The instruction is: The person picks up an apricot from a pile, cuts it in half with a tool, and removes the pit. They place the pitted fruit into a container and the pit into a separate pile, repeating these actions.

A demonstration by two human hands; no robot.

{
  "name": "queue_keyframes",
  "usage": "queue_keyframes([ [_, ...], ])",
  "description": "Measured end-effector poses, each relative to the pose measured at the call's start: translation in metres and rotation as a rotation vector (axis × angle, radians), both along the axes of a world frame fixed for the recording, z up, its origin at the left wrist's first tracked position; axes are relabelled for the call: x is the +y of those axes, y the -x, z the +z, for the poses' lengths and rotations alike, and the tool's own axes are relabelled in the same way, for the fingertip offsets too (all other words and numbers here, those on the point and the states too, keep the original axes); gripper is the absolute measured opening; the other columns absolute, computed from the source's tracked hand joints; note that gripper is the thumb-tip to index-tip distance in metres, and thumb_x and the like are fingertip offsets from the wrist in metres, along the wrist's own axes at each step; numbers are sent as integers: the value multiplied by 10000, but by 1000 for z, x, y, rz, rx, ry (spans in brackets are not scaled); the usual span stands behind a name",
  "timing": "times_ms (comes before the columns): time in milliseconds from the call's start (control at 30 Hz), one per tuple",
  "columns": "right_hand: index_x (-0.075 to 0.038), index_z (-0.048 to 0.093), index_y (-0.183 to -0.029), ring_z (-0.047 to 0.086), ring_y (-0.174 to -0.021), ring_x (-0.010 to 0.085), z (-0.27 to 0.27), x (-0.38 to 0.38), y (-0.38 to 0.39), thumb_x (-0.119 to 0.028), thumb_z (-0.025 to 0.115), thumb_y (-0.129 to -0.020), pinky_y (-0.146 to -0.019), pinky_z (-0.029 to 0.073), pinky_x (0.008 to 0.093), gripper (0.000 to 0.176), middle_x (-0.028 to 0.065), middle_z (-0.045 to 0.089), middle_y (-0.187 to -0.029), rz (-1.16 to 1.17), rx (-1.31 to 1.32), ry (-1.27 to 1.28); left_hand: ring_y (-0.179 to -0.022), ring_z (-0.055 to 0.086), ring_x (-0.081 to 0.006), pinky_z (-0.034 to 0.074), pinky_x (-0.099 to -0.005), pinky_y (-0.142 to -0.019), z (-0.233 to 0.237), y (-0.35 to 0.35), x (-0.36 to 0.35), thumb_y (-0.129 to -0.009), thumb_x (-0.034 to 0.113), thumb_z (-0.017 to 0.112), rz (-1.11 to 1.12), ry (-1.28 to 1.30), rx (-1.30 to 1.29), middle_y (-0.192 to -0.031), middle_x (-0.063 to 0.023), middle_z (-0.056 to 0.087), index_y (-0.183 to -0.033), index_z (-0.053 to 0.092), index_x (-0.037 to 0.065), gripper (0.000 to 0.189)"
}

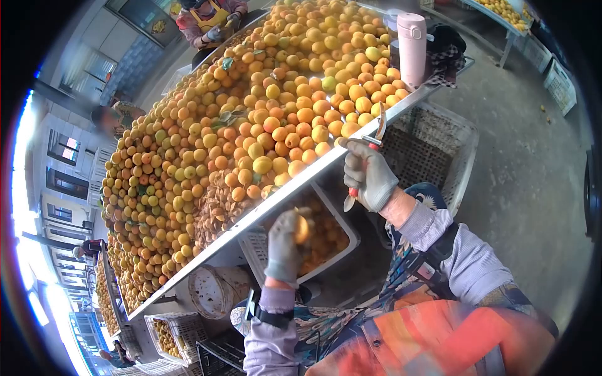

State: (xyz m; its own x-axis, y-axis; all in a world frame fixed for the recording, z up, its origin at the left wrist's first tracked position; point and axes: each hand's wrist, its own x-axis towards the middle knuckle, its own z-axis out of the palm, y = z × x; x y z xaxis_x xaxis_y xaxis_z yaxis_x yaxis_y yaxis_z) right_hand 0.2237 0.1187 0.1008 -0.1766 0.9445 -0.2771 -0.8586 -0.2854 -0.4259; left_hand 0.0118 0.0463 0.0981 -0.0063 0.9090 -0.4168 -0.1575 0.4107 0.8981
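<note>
My left hand [283,245], in a pale work glove, is closed around an apricot [302,230] over a white crate [351,233] beneath the table edge. The fruit is slightly blurred, and the gloved fingers hide part of it. Orange apricot pieces [329,241] lie in that crate. My right hand [371,175], also gloved, grips a red-handled knife [354,192] just outside the table rim. A curved metal blade [381,122] rises above this fist, and a spoon-shaped metal end sticks out below it.
Apricots heap the metal-edged table [238,227], with a pile of brown pits [219,210] near its rim. A pink bottle [412,50] stands at the right corner. Below are an empty-looking crate [461,147] and a bucket [210,291]. Another person [210,19] works across the table.
</note>
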Motion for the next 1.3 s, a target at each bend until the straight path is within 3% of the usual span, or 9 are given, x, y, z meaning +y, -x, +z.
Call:
queue_keyframes([
  [100,-53,536,-1059,227,-408,44,3,-3,-2,-149,481,-949,-413,233,202,156,-75,308,-562,12,-8,6,-817,624,-172,501,-298,-793,-28,13,-20,-929,295,558,-279,-417,525,-1030,-83,646,-1195,592,31,377],
  [233,-61,551,-1048,243,-405,43,3,-5,-5,-145,490,-941,-406,234,204,149,-75,332,-568,27,0,47,-896,637,-227,501,-327,-834,-30,37,-20,-873,239,628,-244,-175,872,-1129,-130,625,-1229,581,69,397],
  [333,-58,564,-1041,266,-398,41,1,-7,-6,-147,514,-933,-385,229,214,148,-63,404,-590,127,4,49,-914,640,-249,507,-356,-809,16,24,6,-832,190,664,-147,-683,1300,-1112,-137,626,-1233,573,81,425],
  [533,-68,570,-1020,274,-404,59,5,-12,-7,-146,519,-931,-382,239,218,129,-35,403,-599,199,-3,15,-1037,581,-324,483,-419,-855,23,21,116,-800,251,661,-136,-574,1563,-1190,-133,567,-1275,515,116,515],
  [700,-77,558,-1050,287,-436,63,6,-14,-19,-170,498,-939,-405,270,223,157,-30,416,-643,207,-22,46,-1081,546,-332,461,-416,-885,17,13,153,-781,281,667,-257,-308,1715,-1177,-130,563,-1266,517,122,532],
  [900,-75,557,-1067,289,-447,68,12,-15,-19,-184,468,-950,-427,291,227,183,-28,411,-642,251,-55,64,-1110,538,-335,448,-412,-918,12,23,204,-800,282,667,-70,-657,1495,-1214,-148,568,-1261,513,109,516],
  [933,-72,565,-1078,297,-450,65,15,-15,-20,-177,460,-952,-421,289,225,195,-24,419,-644,250,-62,63,-1122,539,-335,452,-410,-920,-11,38,231,-801,296,663,5,-503,1163,-1243,-149,559,-1281,499,101,544],
  [1033,-81,599,-1032,328,-433,51,12,-13,-25,-178,551,-920,-398,294,218,156,-18,468,-667,241,-5,115,-1141,537,-332,455,-407,-925,17,14,246,-803,319,656,-80,-557,1572,-1265,-146,554,-1313,478,104,581],
  [1300,-1,555,-1085,325,-435,68,26,-11,-34,-153,429,-951,-422,339,221,239,2,413,-616,215,-85,135,-1205,491,-339,415,-411,-984,20,-25,311,-818,356,647,-159,-481,1493,-1304,-161,523,-1363,433,106,637],
])
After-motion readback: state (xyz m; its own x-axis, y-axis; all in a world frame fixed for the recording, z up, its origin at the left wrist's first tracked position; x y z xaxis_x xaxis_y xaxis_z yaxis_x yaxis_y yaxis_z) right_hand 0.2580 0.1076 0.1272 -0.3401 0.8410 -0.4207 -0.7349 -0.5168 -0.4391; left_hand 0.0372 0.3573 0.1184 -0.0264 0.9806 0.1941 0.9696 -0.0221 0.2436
